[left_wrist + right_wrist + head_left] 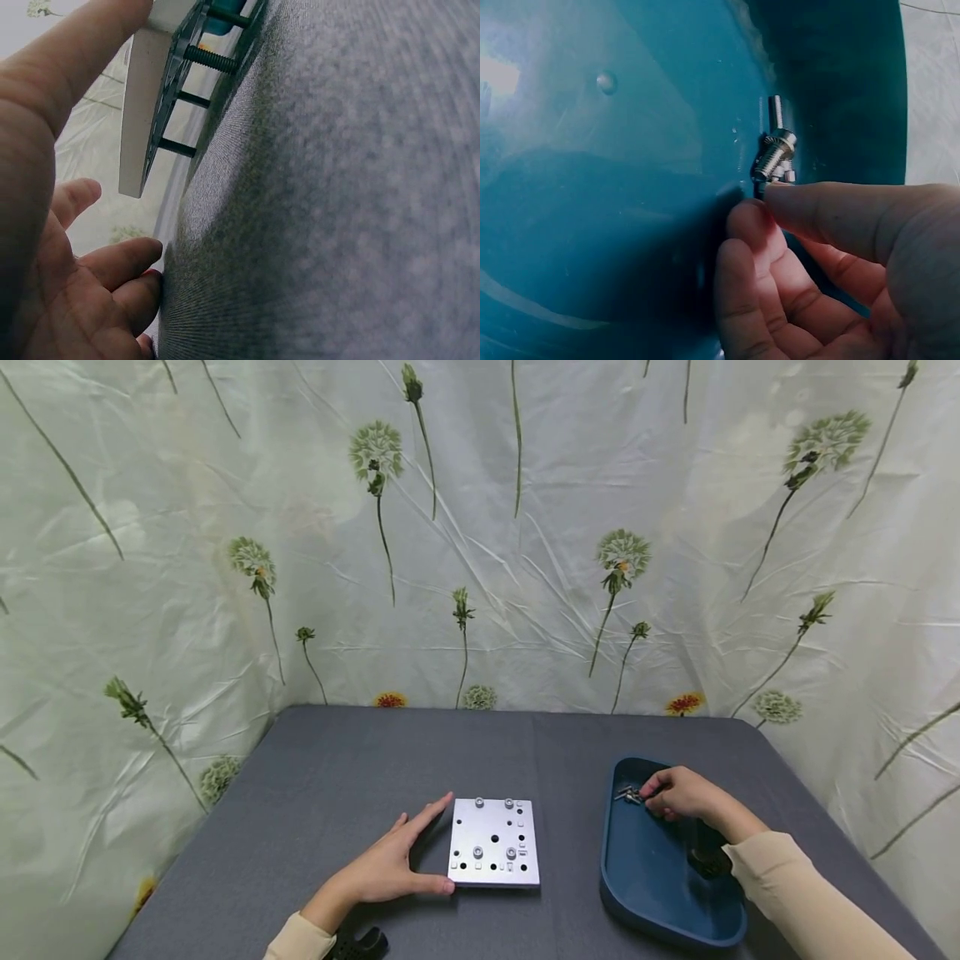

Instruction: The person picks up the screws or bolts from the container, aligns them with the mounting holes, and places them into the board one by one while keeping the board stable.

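A square silver metal plate [493, 843] with holes and several socket-head screws stands on the grey-clothed table. In the left wrist view, screw shanks [211, 58] stick out beneath it, holding it off the cloth. My left hand [390, 864] is spread at the plate's left side. Its thumb touches the near left corner and its index finger reaches the far left corner. Inside the blue tray [660, 893], my right hand [682, 795] pinches at a small pile of metal screws [778, 146]. Thumb and index fingertips partly hide the screw between them.
The tray's raised rim surrounds the right hand, and a dark wrist strap [708, 860] hangs under that wrist. Another black strap [360, 943] shows at the left wrist. Behind the table [420, 747] hangs a flower-printed cloth [525, 568].
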Motion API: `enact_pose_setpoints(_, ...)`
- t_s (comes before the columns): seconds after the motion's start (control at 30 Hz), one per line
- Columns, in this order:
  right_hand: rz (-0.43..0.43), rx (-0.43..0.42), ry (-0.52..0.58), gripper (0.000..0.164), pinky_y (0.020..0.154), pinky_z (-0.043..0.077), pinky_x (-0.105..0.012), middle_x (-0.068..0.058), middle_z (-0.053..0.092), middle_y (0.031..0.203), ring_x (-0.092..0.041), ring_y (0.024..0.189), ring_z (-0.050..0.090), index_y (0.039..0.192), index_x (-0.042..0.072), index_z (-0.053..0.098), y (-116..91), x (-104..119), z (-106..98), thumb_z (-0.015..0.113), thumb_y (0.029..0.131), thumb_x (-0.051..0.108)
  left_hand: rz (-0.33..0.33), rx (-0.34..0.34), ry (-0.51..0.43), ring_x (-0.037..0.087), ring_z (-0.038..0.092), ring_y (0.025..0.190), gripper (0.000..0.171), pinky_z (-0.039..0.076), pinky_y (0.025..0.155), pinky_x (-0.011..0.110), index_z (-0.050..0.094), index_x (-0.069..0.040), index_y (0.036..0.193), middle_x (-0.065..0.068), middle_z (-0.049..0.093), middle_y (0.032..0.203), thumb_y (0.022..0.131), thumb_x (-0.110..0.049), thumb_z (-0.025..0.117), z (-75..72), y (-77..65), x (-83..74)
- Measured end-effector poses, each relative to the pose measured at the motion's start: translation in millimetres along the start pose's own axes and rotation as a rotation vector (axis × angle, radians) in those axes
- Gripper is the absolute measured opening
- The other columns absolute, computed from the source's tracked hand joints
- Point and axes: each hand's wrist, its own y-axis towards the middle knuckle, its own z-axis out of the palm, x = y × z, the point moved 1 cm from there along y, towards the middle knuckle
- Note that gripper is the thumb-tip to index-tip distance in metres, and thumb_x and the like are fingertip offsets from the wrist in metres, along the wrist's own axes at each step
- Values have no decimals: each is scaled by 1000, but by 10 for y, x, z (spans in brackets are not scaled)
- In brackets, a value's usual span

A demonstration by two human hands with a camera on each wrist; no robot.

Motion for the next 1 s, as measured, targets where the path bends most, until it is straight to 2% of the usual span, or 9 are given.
enact_pose_setpoints(0.37, 15, -49, 40, 12, 66, 57, -30, -4, 67, 81, -15, 71, 60, 105, -9, 70, 23, -63, 62, 69, 99, 1, -21, 7, 11, 50, 24, 163, 119, 2, 130, 76, 26, -24, 173, 8, 32, 177, 79, -52, 94, 23, 24, 2)
enact_pose_setpoints(0.7, 11, -118, -20, 10, 63, 57, -31, -1, 67, 76, -15, 70, 61, 99, -3, 74, 60, -109, 117, 75, 96, 6, -9, 7, 17, 49, 25, 164, 118, 3, 130, 77, 27, -23, 173, 7, 33, 177, 80, -52, 94, 33, 21, -5)
enact_pose_setpoints(1.0, -9, -137, -79, 9, 60, 56, -32, 0, 67, 72, -15, 68, 61, 96, 0, 75, 55, -101, 126, 78, 94, 9, -43, 10, 16, 49, 22, 164, 119, 2, 130, 76, 27, -22, 173, 9, 32, 177, 79, -53, 94, 47, 25, -16)
